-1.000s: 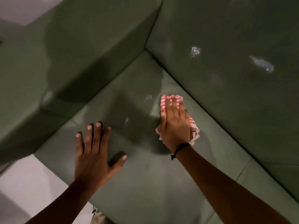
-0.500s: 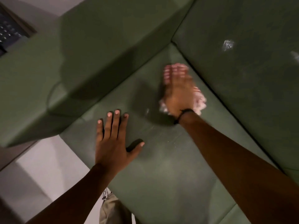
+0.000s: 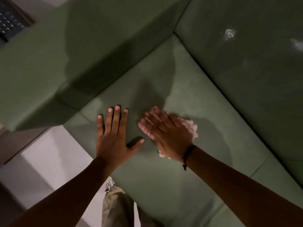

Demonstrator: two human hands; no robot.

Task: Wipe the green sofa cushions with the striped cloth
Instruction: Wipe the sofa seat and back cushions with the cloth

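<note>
Centre frame: flat right hand presses striped cloth on green sofa cushion; left hand rests flat, grip released. Unpinched cloth may slip.

The striped cloth, pressed under the flat right hand, has been drawn back from the far corner of the seat cushion and swept leftward. It has been brought just beside the left hand, and the right fingers are now angled up-left.
</note>
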